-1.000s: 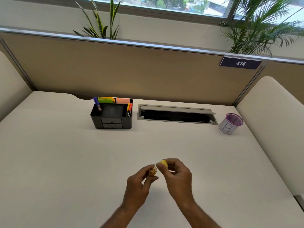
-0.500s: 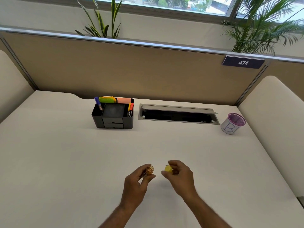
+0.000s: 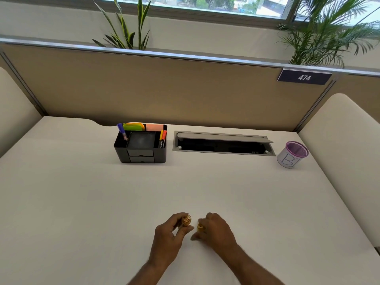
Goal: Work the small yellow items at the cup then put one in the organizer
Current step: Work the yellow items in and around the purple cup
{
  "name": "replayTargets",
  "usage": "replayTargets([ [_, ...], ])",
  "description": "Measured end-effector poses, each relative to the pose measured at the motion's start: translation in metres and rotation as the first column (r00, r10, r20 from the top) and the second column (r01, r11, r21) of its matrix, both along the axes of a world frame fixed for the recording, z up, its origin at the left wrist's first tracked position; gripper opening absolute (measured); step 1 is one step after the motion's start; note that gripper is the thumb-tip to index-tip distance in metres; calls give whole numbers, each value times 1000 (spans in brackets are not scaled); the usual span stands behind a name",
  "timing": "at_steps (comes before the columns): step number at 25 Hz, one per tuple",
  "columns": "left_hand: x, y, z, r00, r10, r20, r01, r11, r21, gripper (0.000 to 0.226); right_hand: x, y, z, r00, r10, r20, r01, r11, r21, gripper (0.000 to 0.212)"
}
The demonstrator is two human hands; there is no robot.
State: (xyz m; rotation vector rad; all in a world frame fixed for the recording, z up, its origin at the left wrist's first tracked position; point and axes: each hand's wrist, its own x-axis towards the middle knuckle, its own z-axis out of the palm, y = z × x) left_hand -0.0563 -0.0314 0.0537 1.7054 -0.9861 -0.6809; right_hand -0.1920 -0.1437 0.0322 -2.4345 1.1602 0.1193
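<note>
My left hand (image 3: pixel 169 235) pinches a small clear tube of tan-yellow items (image 3: pixel 186 220) between thumb and fingers, its open end turned toward me. My right hand (image 3: pixel 216 228) is closed on a small yellow cap (image 3: pixel 200 226), low over the white desk (image 3: pixel 82 202) near its front. The two hands are a short gap apart. The black organizer (image 3: pixel 141 148) stands far back left of centre, holding pens, markers and sticky notes. The purple-rimmed cup (image 3: pixel 293 154) marked with a letter sits at the back right, far from both hands.
A grey cable hatch (image 3: pixel 223 143) lies open in the desk between organizer and cup. A tan partition (image 3: pixel 185 89) with a sign 474 closes the back. Cream padded side panels (image 3: pixel 345 151) flank the desk. Plants stand behind the partition.
The yellow cap has come apart from the tube: my hands were touching a second ago and now sit apart. Both hands have dropped lower toward the desk.
</note>
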Motion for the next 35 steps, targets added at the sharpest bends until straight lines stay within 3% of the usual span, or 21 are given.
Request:
replayTargets([
  [6, 0, -2, -1, 1000, -20, 2, 20, 1000, 6, 34, -9, 1, -4, 994, -32, 107, 30, 999, 20, 77],
  [8, -1, -4, -1, 999, -34, 6, 34, 999, 3, 35, -12, 4, -3, 977, -43, 207, 56, 997, -55, 82],
  [10, -4, -8, 1, 998, -59, 19, 59, 998, -3, 35, -18, 7, -1, 927, -75, 367, 124, 986, -112, 75],
  [13, -11, -20, 6, 994, -112, 16, 113, 993, -32, 36, -27, 12, 14, 830, -132, 543, 154, 988, 4, 59],
  [20, -45, -63, 21, 965, -262, -23, 257, 958, -129, 29, -40, 0, 38, 678, -300, 671, 312, 944, 106, 37],
  [25, -55, -108, 21, 930, -357, 90, 364, 929, -68, 47, -60, -34, 49, 551, -453, 701, 429, 874, 228, 32],
  [28, -57, -144, 12, 851, -435, 293, 402, 900, 167, 75, -80, -68, 57, 448, -550, 704, 530, 798, 286, 30],
  [30, -57, -167, 1, 722, -502, 477, 371, 862, 345, 87, -93, -94, 60, 416, -581, 700, 588, 758, 280, 30],
  [33, -64, -199, -22, 542, -549, 636, 333, 835, 438, 97, -117, -140, 62, 367, -619, 694, 689, 682, 244, 30],
  [35, -71, -218, -37, 465, -602, 649, 330, 798, 504, 102, -133, -170, 65, 350, -626, 697, 741, 640, 203, 32],
])
